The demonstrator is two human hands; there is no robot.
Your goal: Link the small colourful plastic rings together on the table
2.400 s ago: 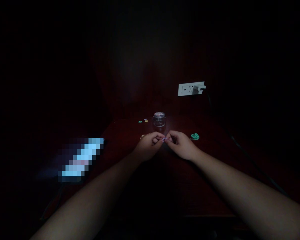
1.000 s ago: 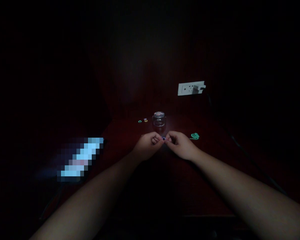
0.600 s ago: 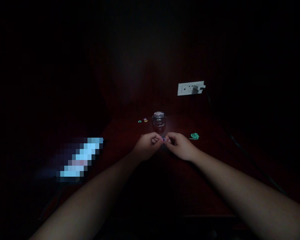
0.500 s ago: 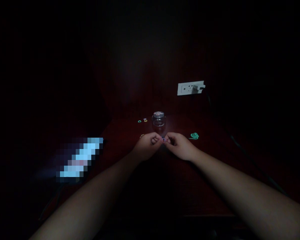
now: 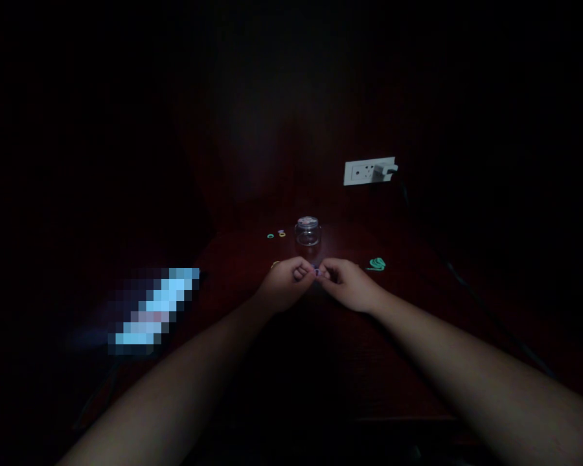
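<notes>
Over the dark red table, my left hand [image 5: 286,283] and my right hand [image 5: 347,283] meet fingertip to fingertip, both closed in a pinch. Between them is a small purple elastic band [image 5: 317,272], ring-shaped and partly covered by the fingers. Just beyond the hands stands a clear glass jar [image 5: 308,238] with its patterned lid on. To the right of my right hand lies a bunch of green bands [image 5: 377,264]. A yellowish band [image 5: 274,265] shows partly behind my left hand.
Left of the jar lie a green ring [image 5: 271,236], a yellow ring [image 5: 282,235] and a purple one. A lit, blurred-out screen [image 5: 162,307] is at the left. On the back wall sits a white socket plate [image 5: 369,171] with a plug; a cable [image 5: 495,323] runs along the right.
The purple band shows a little more clearly as a loop between my fingertips. Both hands stay in almost the same place.
</notes>
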